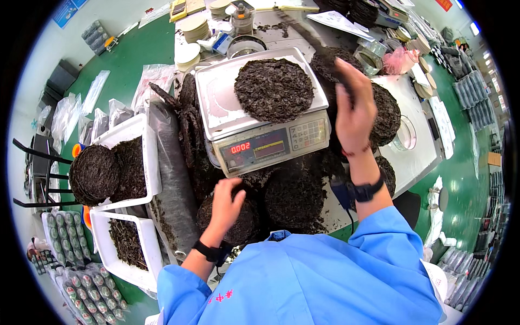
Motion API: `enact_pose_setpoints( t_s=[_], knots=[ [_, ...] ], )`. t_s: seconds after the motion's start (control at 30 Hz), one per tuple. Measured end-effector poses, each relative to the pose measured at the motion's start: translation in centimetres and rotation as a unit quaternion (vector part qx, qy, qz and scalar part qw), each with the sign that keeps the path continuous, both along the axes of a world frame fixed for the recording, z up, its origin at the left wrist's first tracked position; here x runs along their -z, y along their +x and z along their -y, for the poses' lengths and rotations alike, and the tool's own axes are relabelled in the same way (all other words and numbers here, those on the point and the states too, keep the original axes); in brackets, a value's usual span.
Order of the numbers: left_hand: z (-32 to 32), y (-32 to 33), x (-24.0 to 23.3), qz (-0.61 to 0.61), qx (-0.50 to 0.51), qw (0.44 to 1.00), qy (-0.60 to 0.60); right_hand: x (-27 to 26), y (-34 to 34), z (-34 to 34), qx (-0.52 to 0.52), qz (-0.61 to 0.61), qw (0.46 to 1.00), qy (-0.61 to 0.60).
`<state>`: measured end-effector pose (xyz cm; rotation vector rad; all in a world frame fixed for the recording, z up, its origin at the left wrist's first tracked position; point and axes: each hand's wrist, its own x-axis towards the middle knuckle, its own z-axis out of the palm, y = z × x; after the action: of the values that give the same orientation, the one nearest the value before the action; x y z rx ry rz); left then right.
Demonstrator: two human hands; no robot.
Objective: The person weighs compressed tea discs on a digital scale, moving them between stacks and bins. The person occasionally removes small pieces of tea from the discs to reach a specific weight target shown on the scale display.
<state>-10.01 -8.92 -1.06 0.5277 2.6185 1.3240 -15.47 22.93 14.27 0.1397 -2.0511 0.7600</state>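
A round sheet of dried dark seaweed (274, 90) lies on the metal pan of a digital scale (270, 148), whose display is lit red. My right hand (356, 107) is raised over the scale's right side, blurred, near a dark strip that is also blurred; whether the fingers hold it I cannot tell. Below the scale's front left corner is my left hand (226, 205), fingers apart and holding nothing, above a dark round seaweed stack (243, 221). Another round stack (295, 199) lies between the scale and my body.
White bins (154, 162) of dark dried material stand at the left beside a long filled plastic bag (170, 191). More round seaweed stacks (384, 113) lie right of the scale. Behind it are pale discs (194, 29), a clear jar (242, 22) and papers (339, 21).
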Motion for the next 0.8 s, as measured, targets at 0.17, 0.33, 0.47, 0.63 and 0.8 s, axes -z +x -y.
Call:
enact_pose_setpoints(
  t_s=[0.17, 0.33, 0.47, 0.63, 0.8],
  knots=[
    [-0.1, 4.7, 4.1, 0.028, 0.088, 0.992, -0.081, 6.2, -3.2, 1.4, -0.074, 0.133, 0.951, 0.269],
    [-1.2, 6.3, 7.0, 0.005, 0.071, 0.99, -0.123, 9.5, 5.8, 1.9, -0.103, 0.224, 0.963, 0.111],
    [-4.3, 6.7, 10.0, 0.134, 0.035, 0.987, -0.08, 19.9, 16.1, 0.4, 0.02, 0.479, 0.869, 0.121],
    [-6.6, 6.3, 11.0, 0.271, 0.013, 0.961, -0.052, 25.5, 22.3, 2.1, 0.124, 0.62, 0.768, -0.1],
    [-5.9, 6.1, 8.6, 0.037, 0.007, 0.999, -0.029, 25.8, 22.1, 1.2, 0.059, 0.575, 0.802, -0.15]
  ],
)
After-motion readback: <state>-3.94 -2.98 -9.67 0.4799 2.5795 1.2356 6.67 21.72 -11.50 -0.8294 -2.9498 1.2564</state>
